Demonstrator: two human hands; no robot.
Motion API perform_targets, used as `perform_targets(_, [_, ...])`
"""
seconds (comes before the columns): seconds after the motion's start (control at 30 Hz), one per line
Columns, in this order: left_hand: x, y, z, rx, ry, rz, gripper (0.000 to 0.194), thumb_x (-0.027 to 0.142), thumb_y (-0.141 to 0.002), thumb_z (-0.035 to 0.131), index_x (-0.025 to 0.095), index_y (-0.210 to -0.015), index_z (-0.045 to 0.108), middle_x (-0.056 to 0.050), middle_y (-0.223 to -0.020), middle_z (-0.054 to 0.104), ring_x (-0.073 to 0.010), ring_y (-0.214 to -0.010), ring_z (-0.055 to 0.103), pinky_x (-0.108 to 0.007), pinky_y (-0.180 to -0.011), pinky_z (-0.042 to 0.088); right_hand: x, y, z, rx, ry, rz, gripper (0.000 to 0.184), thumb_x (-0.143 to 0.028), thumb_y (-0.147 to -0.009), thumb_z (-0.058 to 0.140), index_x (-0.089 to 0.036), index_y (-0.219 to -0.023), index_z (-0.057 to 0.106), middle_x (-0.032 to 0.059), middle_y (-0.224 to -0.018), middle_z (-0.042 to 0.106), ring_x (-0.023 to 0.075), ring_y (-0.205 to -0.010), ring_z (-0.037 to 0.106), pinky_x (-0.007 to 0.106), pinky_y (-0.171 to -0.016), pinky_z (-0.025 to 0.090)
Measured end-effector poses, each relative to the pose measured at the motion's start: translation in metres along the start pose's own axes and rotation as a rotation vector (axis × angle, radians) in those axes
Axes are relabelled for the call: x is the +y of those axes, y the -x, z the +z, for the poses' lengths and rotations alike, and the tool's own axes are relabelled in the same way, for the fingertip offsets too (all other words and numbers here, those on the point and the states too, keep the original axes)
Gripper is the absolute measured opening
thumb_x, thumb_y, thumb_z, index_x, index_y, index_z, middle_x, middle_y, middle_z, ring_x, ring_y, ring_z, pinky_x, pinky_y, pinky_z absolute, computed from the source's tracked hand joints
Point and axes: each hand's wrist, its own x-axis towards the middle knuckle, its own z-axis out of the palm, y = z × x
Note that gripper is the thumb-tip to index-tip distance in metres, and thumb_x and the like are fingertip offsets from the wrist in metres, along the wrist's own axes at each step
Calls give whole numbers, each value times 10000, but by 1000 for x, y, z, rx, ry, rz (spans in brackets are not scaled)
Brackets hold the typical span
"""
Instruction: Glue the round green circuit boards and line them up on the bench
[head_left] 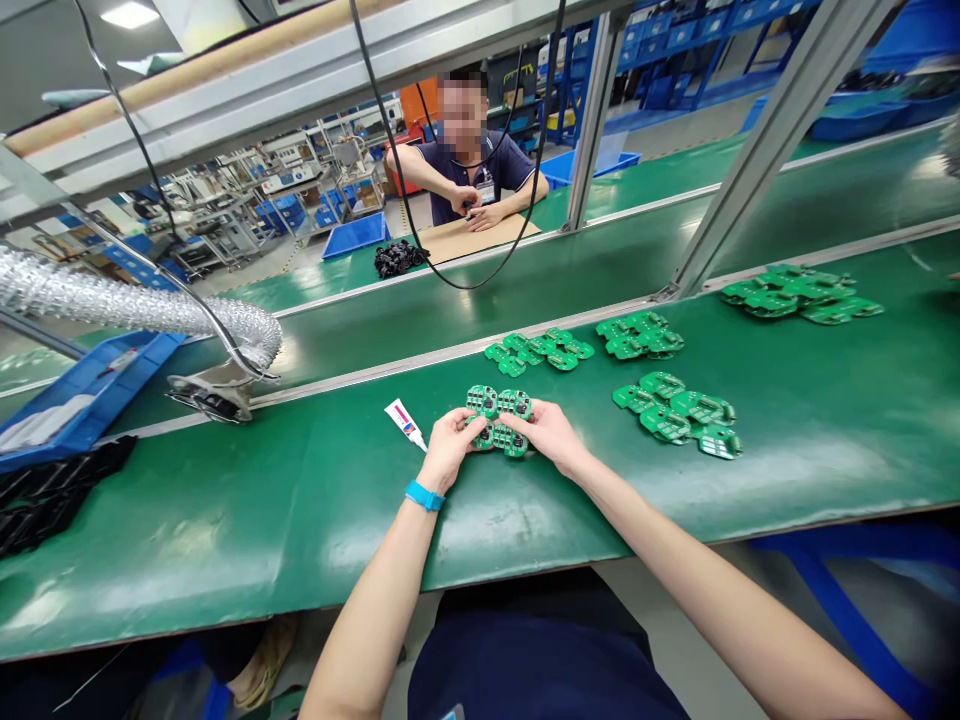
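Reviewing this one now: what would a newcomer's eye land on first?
Probably the green circuit board panel at mid-view, held between the left hand and right hand. Next, perhaps, the crinkled silver duct reaching in from the left edge. Then, near the top centre, a co-worker behind a brown sheet, with a pile of black parts nearby.

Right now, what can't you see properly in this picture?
Parts of the held green board: head view, covered by the left hand and right hand.
Small print on the white tube: head view, too small.
Far end of the blue tray: head view, cut off by the left edge.
Whatever the co-worker's hands hold: head view, too small.
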Motion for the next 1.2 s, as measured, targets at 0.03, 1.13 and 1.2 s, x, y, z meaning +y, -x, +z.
perform_targets(0.03, [-1, 1, 2, 27, 13, -10, 470, 415, -604, 906, 141, -897, 660, -11, -781, 679, -116, -663, 619, -228, -600, 499, 0, 0, 0, 26, -4, 1, 480, -549, -631, 842, -162, -882, 708, 79, -874, 759, 248, -826, 696, 381, -762, 576])
perform_targets(1.13, [13, -19, 30, 393, -623, 379, 528, 586, -926, 521, 200, -588, 394, 54, -557, 356, -109, -568, 289, -269, -574, 232, -11, -12, 20, 353, 302, -156, 582, -753, -798, 572, -195, -631, 584, 24, -559, 608, 167, -545, 541, 274, -549, 400])
perform_targets(1.2, [10, -20, 33, 407, -585, 375, 542, 601, -935, 496, 203, -587, 374, 54, -549, 347, -107, -556, 283, -267, -559, 227, -9, -17, 23, 442, 386, -185, 628, -772, -824, 512, -219, -529, 473, -10, -472, 496, 138, -492, 445, 271, -521, 338])
